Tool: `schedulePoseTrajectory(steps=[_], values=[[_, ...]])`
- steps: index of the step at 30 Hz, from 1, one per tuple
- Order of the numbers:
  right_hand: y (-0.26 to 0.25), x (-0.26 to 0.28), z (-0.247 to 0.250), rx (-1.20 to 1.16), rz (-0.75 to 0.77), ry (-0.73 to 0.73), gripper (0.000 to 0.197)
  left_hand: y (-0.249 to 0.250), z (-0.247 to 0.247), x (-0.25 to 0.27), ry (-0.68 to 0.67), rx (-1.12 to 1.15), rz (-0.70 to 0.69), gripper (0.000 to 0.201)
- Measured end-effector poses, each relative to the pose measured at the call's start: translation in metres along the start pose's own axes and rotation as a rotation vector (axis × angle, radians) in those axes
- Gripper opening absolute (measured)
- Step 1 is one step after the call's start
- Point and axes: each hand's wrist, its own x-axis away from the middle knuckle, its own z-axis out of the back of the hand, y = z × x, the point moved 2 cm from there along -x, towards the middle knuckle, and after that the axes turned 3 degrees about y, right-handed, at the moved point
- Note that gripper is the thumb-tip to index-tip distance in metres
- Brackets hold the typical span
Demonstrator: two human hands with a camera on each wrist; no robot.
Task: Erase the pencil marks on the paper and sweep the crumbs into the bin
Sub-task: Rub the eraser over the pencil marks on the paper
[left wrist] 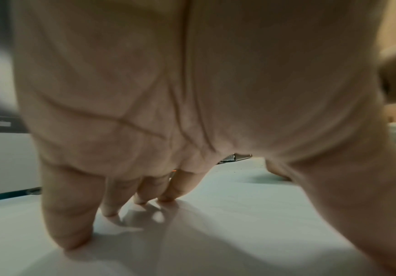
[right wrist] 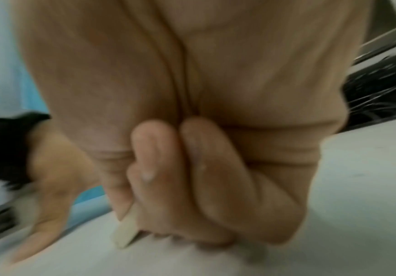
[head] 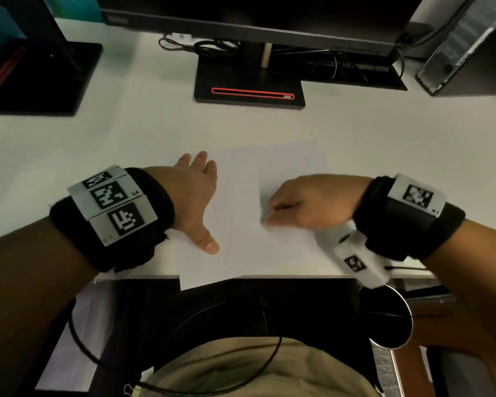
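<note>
A white sheet of paper (head: 281, 167) lies on the white desk, its near corner hanging over the front edge. My left hand (head: 196, 193) presses flat on the paper's left side, fingers spread (left wrist: 74, 224). My right hand (head: 304, 203) is curled into a fist on the paper's middle and pinches a pale eraser (right wrist: 127, 233) whose lower end touches the sheet. Faint pencil lines (head: 226, 202) run between the two hands. A round dark bin (head: 390, 316) stands below the desk edge at the right.
A monitor stand (head: 249, 81) with a red stripe stands behind the paper, with cables beside it. Another black stand (head: 49, 78) is at the far left and a computer case (head: 467, 44) at the far right. My lap lies under the desk edge.
</note>
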Motion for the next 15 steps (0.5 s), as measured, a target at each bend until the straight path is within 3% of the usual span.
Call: schedulePoseTrajectory(steps=[5, 8, 11, 15], values=[[0.039, 0.001, 0.025, 0.068, -0.187, 0.120, 0.045, 0.000, 0.000, 0.001, -0.001, 0.000, -0.002, 0.150], [0.019, 0.007, 0.017, 0.078, -0.096, 0.105, 0.040, 0.000, 0.000, 0.000, -0.001, 0.001, 0.003, 0.151], [-0.013, 0.012, -0.008, -0.021, 0.044, -0.012, 0.040, -0.001, -0.001, 0.000, 0.004, 0.011, 0.000, 0.152], [0.020, 0.017, 0.001, 0.016, -0.083, 0.029, 0.045, -0.001, -0.001, 0.000, 0.002, -0.003, -0.006, 0.151]])
